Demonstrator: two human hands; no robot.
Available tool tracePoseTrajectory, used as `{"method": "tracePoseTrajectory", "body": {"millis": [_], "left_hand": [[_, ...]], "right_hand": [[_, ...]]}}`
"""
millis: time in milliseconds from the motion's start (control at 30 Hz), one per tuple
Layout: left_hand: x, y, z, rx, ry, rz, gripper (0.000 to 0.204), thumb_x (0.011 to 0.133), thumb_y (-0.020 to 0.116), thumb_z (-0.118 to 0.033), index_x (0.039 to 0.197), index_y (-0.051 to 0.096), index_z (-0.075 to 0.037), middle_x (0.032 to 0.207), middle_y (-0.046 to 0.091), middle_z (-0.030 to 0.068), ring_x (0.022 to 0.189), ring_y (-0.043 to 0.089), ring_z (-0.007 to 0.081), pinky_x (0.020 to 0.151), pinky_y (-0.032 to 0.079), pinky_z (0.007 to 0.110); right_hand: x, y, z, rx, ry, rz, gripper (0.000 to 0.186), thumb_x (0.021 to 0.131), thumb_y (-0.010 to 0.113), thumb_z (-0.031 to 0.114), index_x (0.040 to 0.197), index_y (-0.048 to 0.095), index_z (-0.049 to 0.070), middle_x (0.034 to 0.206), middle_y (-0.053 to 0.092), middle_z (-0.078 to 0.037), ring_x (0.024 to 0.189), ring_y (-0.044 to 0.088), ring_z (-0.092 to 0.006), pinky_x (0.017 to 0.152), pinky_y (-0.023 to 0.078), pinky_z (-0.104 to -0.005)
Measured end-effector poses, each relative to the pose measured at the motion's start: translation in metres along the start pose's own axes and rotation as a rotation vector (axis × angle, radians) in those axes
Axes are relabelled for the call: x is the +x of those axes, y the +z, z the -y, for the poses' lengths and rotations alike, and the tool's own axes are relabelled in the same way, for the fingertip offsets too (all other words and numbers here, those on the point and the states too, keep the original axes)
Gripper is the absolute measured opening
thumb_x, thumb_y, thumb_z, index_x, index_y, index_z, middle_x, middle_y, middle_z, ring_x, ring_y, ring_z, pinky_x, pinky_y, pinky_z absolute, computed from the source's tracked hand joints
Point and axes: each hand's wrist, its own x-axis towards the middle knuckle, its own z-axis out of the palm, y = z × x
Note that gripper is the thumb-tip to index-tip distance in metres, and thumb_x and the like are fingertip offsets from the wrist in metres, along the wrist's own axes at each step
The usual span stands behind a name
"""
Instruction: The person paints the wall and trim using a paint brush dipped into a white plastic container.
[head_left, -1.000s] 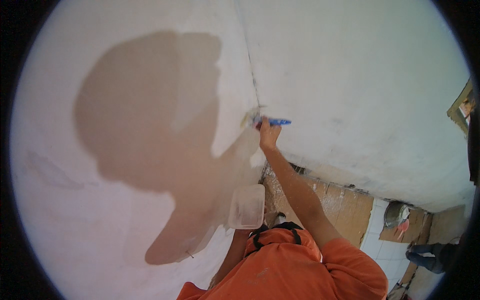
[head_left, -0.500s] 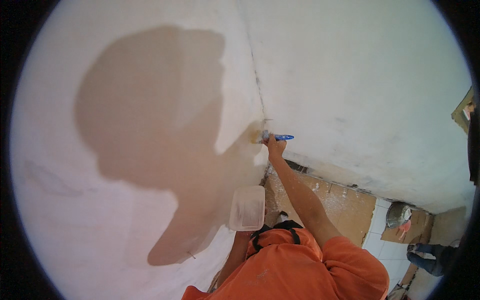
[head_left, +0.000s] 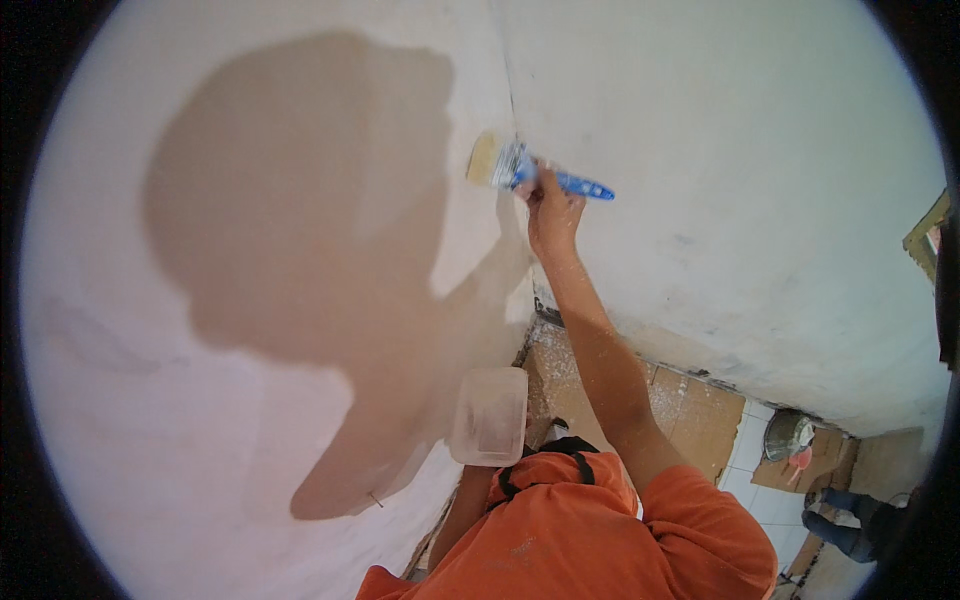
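Up by the corner line between two white walls, my right hand (head_left: 553, 205) has its fingers wrapped round the blue handle of a wide paintbrush (head_left: 483, 158). The brush's pale yellow bristles point left, over the shadowed left wall (head_left: 160, 420); whether they touch it I cannot tell. Lower down, my left hand (head_left: 523, 425) holds a translucent rectangular plastic container (head_left: 485, 410) beside that wall. Most of that hand is hidden behind the container, with a little showing at its right edge. Traces of pale material smear the inside of the container.
Splattered cardboard (head_left: 700, 420) and white tiles (head_left: 750, 440) cover the floor below the right wall (head_left: 720, 180). A metal bucket (head_left: 782, 438) stands there beside a pink object (head_left: 799, 462). Another person's legs (head_left: 840, 520) show at lower right. A small nail (head_left: 376, 500) sticks out of the left wall.
My right hand and the brush have risen along the corner since half a second ago, after dropping slightly before that. My left hand and the container have barely moved.
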Motion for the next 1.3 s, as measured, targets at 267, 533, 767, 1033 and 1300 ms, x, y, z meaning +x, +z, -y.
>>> {"method": "tracePoseTrajectory", "body": {"millis": [267,533,767,1033,1300], "left_hand": [[0.016,0.008,0.002,0.283,0.146,-0.083,0.066,0.093,0.049,-0.052,0.141,0.041,-0.008,0.137,0.05,0.0169,0.121,0.053,0.0326,0.096,0.05,0.047],[0.067,0.033,0.008,0.369,0.144,0.008,0.066,0.094,0.048,-0.052,0.142,0.04,-0.009,0.137,0.05,0.015,0.122,0.052,0.0316,0.098,0.049,0.047],[0.098,0.059,0.035,0.347,0.053,0.063,0.065,0.094,0.047,-0.053,0.143,0.039,-0.01,0.138,0.051,0.0134,0.124,0.052,0.0306,0.099,0.048,0.047],[0.116,0.027,0.044,0.523,-0.023,-0.01,0.067,0.094,0.042,-0.057,0.147,0.037,-0.015,0.141,0.05,0.011,0.125,0.053,0.0295,0.102,0.045,0.054],[0.108,0.041,0.058,0.179,-0.206,0.094,0.066,0.094,0.041,-0.055,0.146,0.038,-0.014,0.142,0.049,0.0107,0.126,0.053,0.0292,0.103,0.044,0.053]], "right_hand": [[-0.049,-0.149,-0.072,-0.462,0.186,-0.248,0.013,0.088,0.067,0.007,0.087,0.06,-0.004,0.075,0.062,-0.008,0.06,0.06,-0.0167,0.057,0.055,-0.0316],[-0.101,-0.064,0.102,-0.704,0.137,0.09,0.02,0.091,0.067,0.012,0.099,0.065,-0.006,0.078,0.064,-0.008,0.065,0.06,-0.0136,0.066,0.053,-0.0285],[-0.122,-0.064,0.148,-1.23,0.146,0.799,0.015,0.086,0.062,-0.007,0.1,0.067,-0.005,0.083,0.068,-0.01,0.068,0.064,-0.0165,0.067,0.053,-0.0284],[-0.134,-0.086,0.132,-1.527,-0.008,0.839,0.019,0.077,0.057,-0.011,0.093,0.067,-0.006,0.077,0.067,-0.016,0.058,0.062,-0.0207,0.059,0.052,-0.03],[-0.15,-0.069,0.155,-1.662,0.013,0.741,0.007,0.076,0.063,0.0,0.082,0.064,-0.003,0.078,0.063,-0.024,0.071,0.059,-0.0442,0.062,0.048,-0.0444]]}}
